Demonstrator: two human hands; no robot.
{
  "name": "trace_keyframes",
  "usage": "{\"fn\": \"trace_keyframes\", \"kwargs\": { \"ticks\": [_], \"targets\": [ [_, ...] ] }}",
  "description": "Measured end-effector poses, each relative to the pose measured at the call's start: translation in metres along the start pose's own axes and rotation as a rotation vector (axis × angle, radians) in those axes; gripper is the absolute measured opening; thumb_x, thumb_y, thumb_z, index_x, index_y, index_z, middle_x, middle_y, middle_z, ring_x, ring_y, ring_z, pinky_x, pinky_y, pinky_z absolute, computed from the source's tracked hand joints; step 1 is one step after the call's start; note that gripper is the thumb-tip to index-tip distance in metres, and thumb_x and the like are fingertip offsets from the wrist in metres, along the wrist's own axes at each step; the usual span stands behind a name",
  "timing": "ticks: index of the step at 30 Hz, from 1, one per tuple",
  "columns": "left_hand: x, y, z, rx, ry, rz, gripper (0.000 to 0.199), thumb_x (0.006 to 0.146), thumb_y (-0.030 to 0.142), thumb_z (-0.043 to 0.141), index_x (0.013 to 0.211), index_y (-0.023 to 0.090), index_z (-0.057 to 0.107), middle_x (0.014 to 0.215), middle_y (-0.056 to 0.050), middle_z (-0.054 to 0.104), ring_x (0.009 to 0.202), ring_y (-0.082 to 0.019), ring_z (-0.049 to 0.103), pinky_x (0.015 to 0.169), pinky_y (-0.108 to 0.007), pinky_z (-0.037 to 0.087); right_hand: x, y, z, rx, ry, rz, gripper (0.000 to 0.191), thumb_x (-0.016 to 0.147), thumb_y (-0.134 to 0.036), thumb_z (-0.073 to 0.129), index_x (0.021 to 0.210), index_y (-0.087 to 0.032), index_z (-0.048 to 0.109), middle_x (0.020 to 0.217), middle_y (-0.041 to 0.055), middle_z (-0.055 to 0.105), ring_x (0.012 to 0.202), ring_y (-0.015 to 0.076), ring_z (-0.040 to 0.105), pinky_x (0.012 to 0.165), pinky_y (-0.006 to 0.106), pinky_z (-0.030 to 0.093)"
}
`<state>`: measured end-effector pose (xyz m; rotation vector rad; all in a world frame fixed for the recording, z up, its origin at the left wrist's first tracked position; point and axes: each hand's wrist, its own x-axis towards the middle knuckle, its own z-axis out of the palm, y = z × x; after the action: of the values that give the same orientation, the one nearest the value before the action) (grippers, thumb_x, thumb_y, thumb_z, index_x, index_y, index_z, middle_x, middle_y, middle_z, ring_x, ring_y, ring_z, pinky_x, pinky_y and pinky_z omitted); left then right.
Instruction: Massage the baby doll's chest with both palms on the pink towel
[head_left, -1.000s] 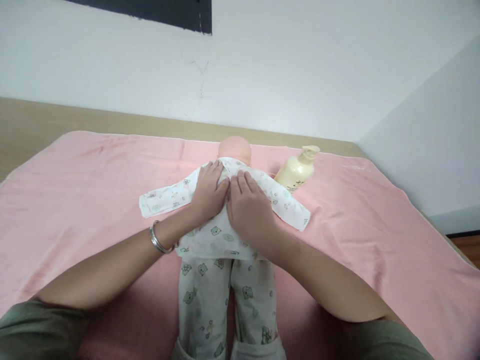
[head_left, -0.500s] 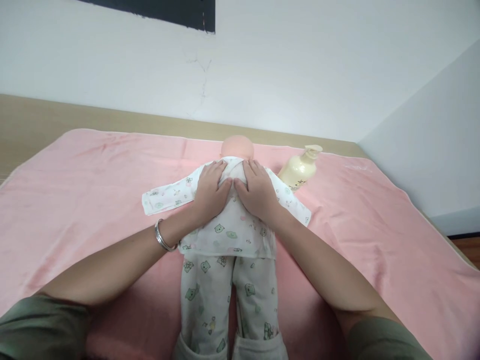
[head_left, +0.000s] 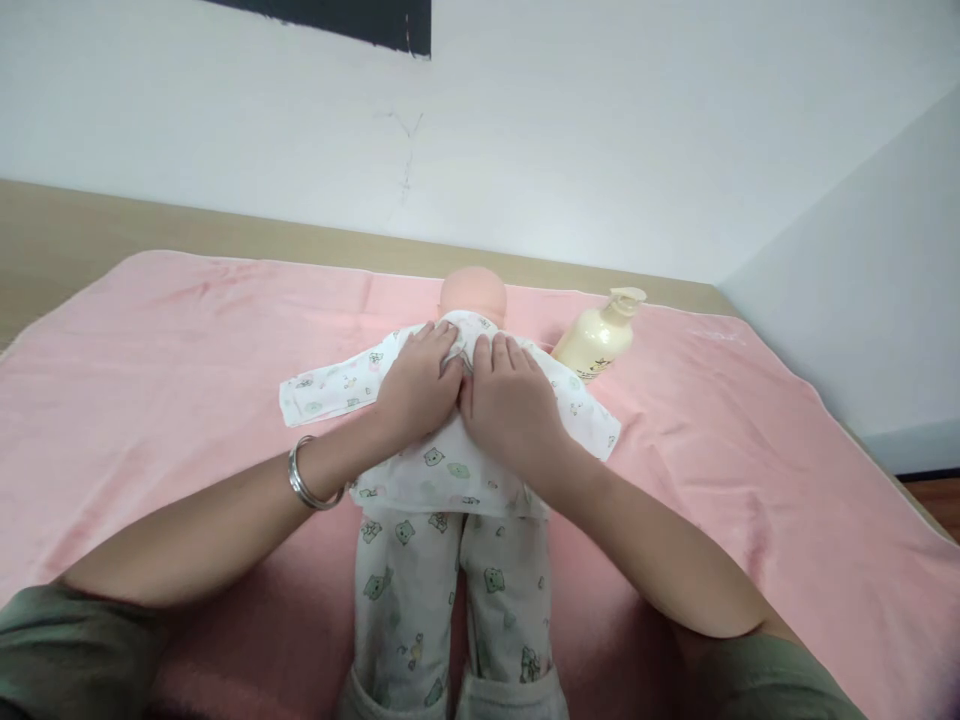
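A baby doll (head_left: pixel 472 292) lies lengthwise before me with its smooth head at the far end; no face shows. It wears a white long-sleeved top (head_left: pixel 442 470) and matching trousers (head_left: pixel 409 590), both printed with small green animals. My left hand (head_left: pixel 421 385) rests flat on the left upper part of the top, fingers pointing toward the head. On the right upper part lies my right hand (head_left: pixel 511 400), also flat, its fingers stretched out. The two thumbs meet near the middle, where the cloth is wrinkled. Neither hand grips anything.
A cream pump bottle (head_left: pixel 596 342) leans or lies on the pink blanket (head_left: pixel 187 400), just right of the doll's shoulder. Behind the blanket runs a wooden surface (head_left: pixel 300 232) against a white wall (head_left: pixel 570 140). Another wall (head_left: pixel 885 270) closes the right side.
My right hand has slid a little toward me and inward, its fingertips now farther from the doll's neck. The cloth between the hands is more bunched. My left hand has hardly shifted.
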<state>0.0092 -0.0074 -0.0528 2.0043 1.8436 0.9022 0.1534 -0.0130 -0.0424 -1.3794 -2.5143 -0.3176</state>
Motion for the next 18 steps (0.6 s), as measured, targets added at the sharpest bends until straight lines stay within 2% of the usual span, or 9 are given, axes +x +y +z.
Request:
{"fn": "trace_keyframes", "kwargs": {
  "ticks": [2, 4, 8, 11, 13, 16, 18],
  "targets": [
    [0.009, 0.000, -0.005, 0.042, -0.044, -0.031, 0.045, 0.096, 0.029, 0.032, 0.124, 0.013, 0.062, 0.142, -0.014, 0.062, 0.136, -0.029, 0.054, 0.122, -0.049, 0.041, -0.010, -0.011, -0.001, -0.072, 0.045, -0.045, 0.055, 0.102, -0.025, 0.036, 0.146, 0.007, 0.046, 0.145, 0.0342, 0.052, 0.138, 0.0435, 0.053, 0.115, 0.053, 0.043],
    [0.014, 0.001, -0.008, 0.114, -0.048, -0.029, 0.043, 0.097, 0.029, 0.028, 0.117, 0.012, 0.062, 0.132, -0.018, 0.065, 0.127, -0.030, 0.058, 0.117, -0.049, 0.044, -0.011, -0.012, 0.000, -0.057, 0.049, -0.078, 0.051, 0.102, -0.023, 0.037, 0.143, 0.004, 0.050, 0.144, 0.0312, 0.056, 0.137, 0.0411, 0.055, 0.115, 0.050, 0.044],
    [0.006, 0.007, -0.011, 0.252, -0.048, 0.076, 0.040, 0.098, 0.027, 0.027, 0.108, 0.011, 0.062, 0.115, -0.020, 0.068, 0.116, -0.033, 0.061, 0.109, -0.052, 0.048, 0.013, 0.013, 0.002, 0.150, -0.023, 0.015, 0.046, 0.103, -0.027, 0.035, 0.135, -0.003, 0.057, 0.143, 0.0214, 0.060, 0.136, 0.0326, 0.056, 0.115, 0.044, 0.046],
    [-0.007, 0.014, -0.012, 0.307, -0.037, 0.142, 0.042, 0.098, 0.027, 0.032, 0.118, 0.006, 0.062, 0.125, -0.021, 0.067, 0.124, -0.035, 0.060, 0.112, -0.051, 0.048, 0.034, 0.035, 0.004, 0.259, -0.121, 0.171, 0.045, 0.103, -0.036, 0.035, 0.125, -0.007, 0.061, 0.133, 0.0182, 0.066, 0.125, 0.0341, 0.061, 0.107, 0.048, 0.050],
    [-0.012, 0.017, -0.012, 0.317, -0.030, 0.164, 0.044, 0.098, 0.026, 0.033, 0.123, 0.004, 0.061, 0.135, -0.022, 0.063, 0.132, -0.035, 0.056, 0.117, -0.050, 0.045, 0.039, 0.040, 0.005, 0.260, -0.153, 0.208, 0.045, 0.104, -0.038, 0.035, 0.120, -0.008, 0.063, 0.125, 0.0174, 0.068, 0.119, 0.0351, 0.063, 0.105, 0.050, 0.051],
    [-0.008, 0.017, -0.015, 0.265, -0.063, 0.099, 0.040, 0.097, 0.025, 0.035, 0.120, 0.008, 0.062, 0.134, -0.019, 0.064, 0.132, -0.032, 0.056, 0.115, -0.048, 0.046, 0.032, 0.031, 0.004, 0.191, -0.107, 0.177, 0.046, 0.104, -0.033, 0.033, 0.122, -0.003, 0.062, 0.125, 0.0208, 0.068, 0.122, 0.0356, 0.061, 0.110, 0.050, 0.047],
    [0.000, 0.013, -0.017, 0.223, -0.100, 0.023, 0.037, 0.097, 0.027, 0.034, 0.116, 0.012, 0.062, 0.127, -0.017, 0.066, 0.126, -0.031, 0.059, 0.112, -0.047, 0.048, 0.019, 0.018, 0.002, 0.132, -0.051, 0.129, 0.051, 0.104, -0.031, 0.031, 0.132, 0.003, 0.058, 0.134, 0.0258, 0.063, 0.130, 0.0373, 0.058, 0.115, 0.050, 0.044]
  ]
}}
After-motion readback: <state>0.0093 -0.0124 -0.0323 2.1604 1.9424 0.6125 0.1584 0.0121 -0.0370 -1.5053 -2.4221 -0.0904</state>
